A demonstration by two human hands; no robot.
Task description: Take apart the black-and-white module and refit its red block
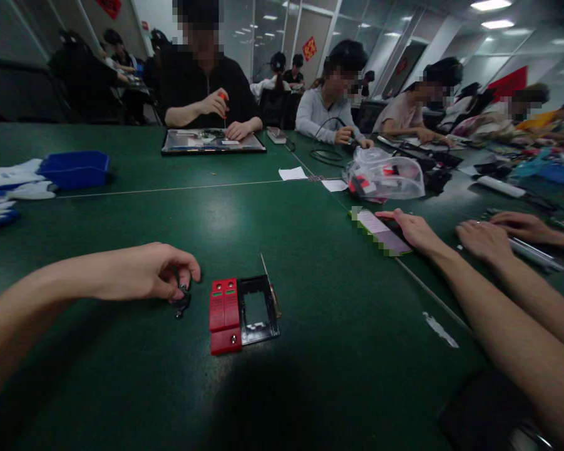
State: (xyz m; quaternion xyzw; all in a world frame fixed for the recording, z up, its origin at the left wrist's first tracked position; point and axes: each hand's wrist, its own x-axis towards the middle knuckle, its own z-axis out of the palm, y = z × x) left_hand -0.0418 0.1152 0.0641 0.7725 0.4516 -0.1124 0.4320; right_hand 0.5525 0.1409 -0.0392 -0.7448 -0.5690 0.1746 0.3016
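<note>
My left hand (166, 272) pinches a small black part (181, 304) between thumb and fingers, just above the table or touching it; I cannot tell which. To its right lies a red block (224, 316) in two sections, with screws and small green windows. Against it is a black rectangular frame (244, 341) with an open middle. A thin metal rod (268, 275), perhaps a screwdriver, lies along the frame's right side. Farther right, my right hand (415, 232) reaches out with its index finger stretched over a green-edged phone (382, 233) lying on the table with its screen lit.
A co-worker's hands (486, 241) rest near a metal bar at right. A clear plastic bag (387, 175) with red items lies beyond the phone. A blue tray (75, 169) and gloves (12, 178) sit at left. Across the green table, a person works on a flat panel (188, 143).
</note>
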